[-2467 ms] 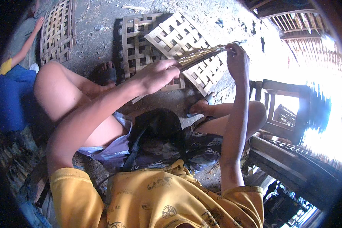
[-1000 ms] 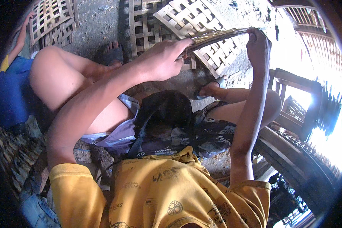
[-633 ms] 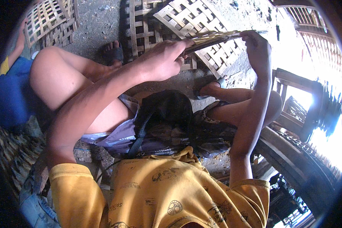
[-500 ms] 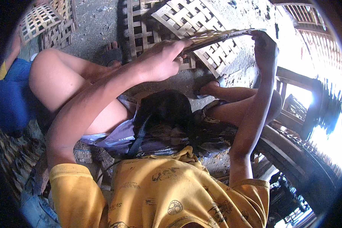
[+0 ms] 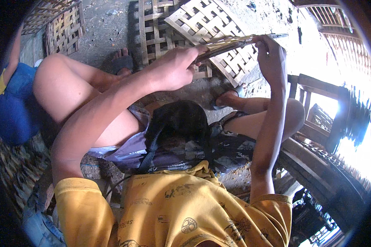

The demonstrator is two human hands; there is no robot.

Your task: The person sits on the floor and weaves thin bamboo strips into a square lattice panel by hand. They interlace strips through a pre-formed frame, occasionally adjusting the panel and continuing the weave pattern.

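A woven bamboo panel (image 5: 228,44) is held up in front of my knees, seen almost edge-on. My left hand (image 5: 175,69) is closed round its left end, thumb side up. Toward the right end, my right hand (image 5: 271,57) has its bent fingers closed on the upper edge. A short length of the panel sticks out beyond those fingers. Below it on the ground lies a flat open-weave bamboo panel (image 5: 191,20), set at an angle. It partly covers a second, darker lattice panel (image 5: 147,31).
At the far left another person in blue shorts (image 5: 14,107) sits beside more woven panels (image 5: 64,31). A wooden frame (image 5: 321,88) stands at right, near glaring light. My sandalled feet (image 5: 228,98) rest on the rough ground.
My right hand has slid left along the panel's edge, toward my left hand. My left hand has barely moved. The neighbour's raised panel at the far left has shifted upward.
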